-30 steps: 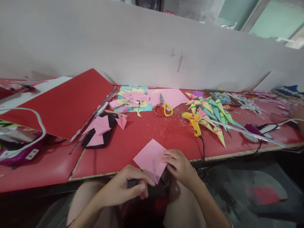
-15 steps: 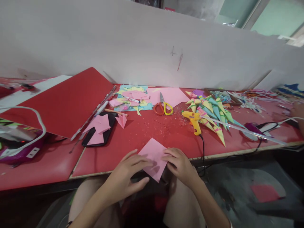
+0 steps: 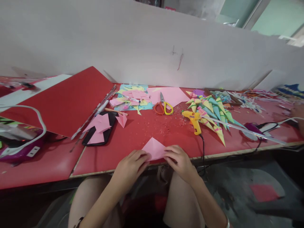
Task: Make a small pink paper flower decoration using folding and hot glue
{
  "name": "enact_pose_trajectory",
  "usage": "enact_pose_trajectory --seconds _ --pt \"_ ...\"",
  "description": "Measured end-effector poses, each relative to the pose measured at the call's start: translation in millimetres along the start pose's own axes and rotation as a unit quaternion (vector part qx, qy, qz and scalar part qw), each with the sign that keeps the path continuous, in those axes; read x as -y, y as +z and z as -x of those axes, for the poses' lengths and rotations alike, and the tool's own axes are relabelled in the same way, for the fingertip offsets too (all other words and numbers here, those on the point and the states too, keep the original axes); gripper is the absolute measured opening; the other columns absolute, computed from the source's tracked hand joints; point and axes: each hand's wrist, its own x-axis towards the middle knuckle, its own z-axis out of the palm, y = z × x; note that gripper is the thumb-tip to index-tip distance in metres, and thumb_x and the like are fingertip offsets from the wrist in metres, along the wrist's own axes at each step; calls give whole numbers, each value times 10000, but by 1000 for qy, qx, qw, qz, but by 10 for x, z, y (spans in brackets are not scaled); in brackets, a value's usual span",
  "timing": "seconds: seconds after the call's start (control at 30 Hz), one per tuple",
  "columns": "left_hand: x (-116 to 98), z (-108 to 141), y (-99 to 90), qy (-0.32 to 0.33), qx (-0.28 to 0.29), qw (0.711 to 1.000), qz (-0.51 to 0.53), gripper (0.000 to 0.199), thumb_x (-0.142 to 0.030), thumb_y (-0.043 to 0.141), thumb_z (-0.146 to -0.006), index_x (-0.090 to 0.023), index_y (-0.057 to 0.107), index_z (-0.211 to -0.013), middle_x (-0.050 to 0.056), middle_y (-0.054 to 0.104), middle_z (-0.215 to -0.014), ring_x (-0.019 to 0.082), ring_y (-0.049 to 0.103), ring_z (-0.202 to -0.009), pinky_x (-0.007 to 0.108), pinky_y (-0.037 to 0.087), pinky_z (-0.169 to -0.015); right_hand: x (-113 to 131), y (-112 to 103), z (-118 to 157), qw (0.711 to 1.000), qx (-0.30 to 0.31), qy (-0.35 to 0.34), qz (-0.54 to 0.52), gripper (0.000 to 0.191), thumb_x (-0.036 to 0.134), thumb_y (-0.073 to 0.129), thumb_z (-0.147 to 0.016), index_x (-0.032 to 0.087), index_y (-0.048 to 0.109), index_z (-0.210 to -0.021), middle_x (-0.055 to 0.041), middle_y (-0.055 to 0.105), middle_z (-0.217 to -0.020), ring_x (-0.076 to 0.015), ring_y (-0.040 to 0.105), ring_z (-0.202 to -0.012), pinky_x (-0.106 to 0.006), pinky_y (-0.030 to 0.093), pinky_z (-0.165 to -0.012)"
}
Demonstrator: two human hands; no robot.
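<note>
A pink paper [image 3: 154, 149], folded into a triangle with its point facing away from me, lies at the front edge of the red table. My left hand [image 3: 132, 164] pinches its left corner between thumb and fingers. At the opposite corner, my right hand [image 3: 178, 161] grips the paper with fingers closed. A crease runs down the middle of the paper from its tip. Beyond it, to the left, stands a small folded pink paper piece [image 3: 122, 120]. More pink pieces [image 3: 101, 124] rest on a black phone [image 3: 107, 138].
Scissors [image 3: 162, 106] lie behind the paper, near cut scraps [image 3: 135, 96]. A yellow glue gun [image 3: 193, 119] with a long clear stick lies right, against several paper cones [image 3: 217, 110]. A large red sheet [image 3: 71, 98] covers the left side. Another person's hand [image 3: 298, 114] shows far right.
The flat pink square has been folded in half into a triangle, its near corner no longer hanging toward me. My left hand has closed on its left corner.
</note>
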Motion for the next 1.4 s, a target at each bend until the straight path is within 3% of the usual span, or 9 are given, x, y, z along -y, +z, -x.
enact_pose_trajectory --seconds 0.23,0.5,0.7,0.9,1.03,1.4 --pt "42 -85 62 -62 -48 997 16 278 -284 402 -897 -187 642 -795 37 663 -826 142 633 -743 227 493 -631 10 47 -145 999 -6 22 33 223 226 485 -877 188 627 -709 -37 613 -757 -162 545 -719 -288 436 -679" --pt "-33 -133 -9 -148 -2 984 -95 265 -331 463 -869 -184 594 -690 11 621 -670 158 596 -629 244 395 -549 25 156 -272 979 -12 76 191 276 225 554 -827 197 493 -559 -3 525 -612 -156 480 -619 -268 336 -577" --pt "-12 -158 -1 -162 0 983 -85 191 -278 463 -872 -194 605 -774 11 677 -741 158 623 -665 236 395 -570 66 194 -314 965 6 102 243 259 230 545 -832 203 505 -578 -19 549 -645 -172 505 -663 -281 316 -599" --pt "-26 -187 -17 -196 45 977 -75 190 -269 441 -888 -196 599 -812 19 693 -823 179 631 -732 250 392 -597 103 195 -335 960 13 114 255 259 213 514 -851 200 517 -592 -23 567 -673 -175 518 -686 -288 303 -608" --pt "-42 -231 -26 -220 74 970 -76 199 -277 424 -900 -194 579 -808 18 679 -797 174 623 -725 247 372 -585 137 182 -355 951 30 133 278 218 210 526 -844 189 556 -629 -16 594 -705 -170 537 -720 -284 300 -628" --pt "-36 -272 -24 -209 98 966 -113 207 -284 396 -917 -178 545 -819 24 638 -713 183 608 -672 252 350 -560 184 177 -389 943 50 153 292 206 220 501 -866 182 591 -685 -32 622 -745 -180 555 -755 -292 305 -636"
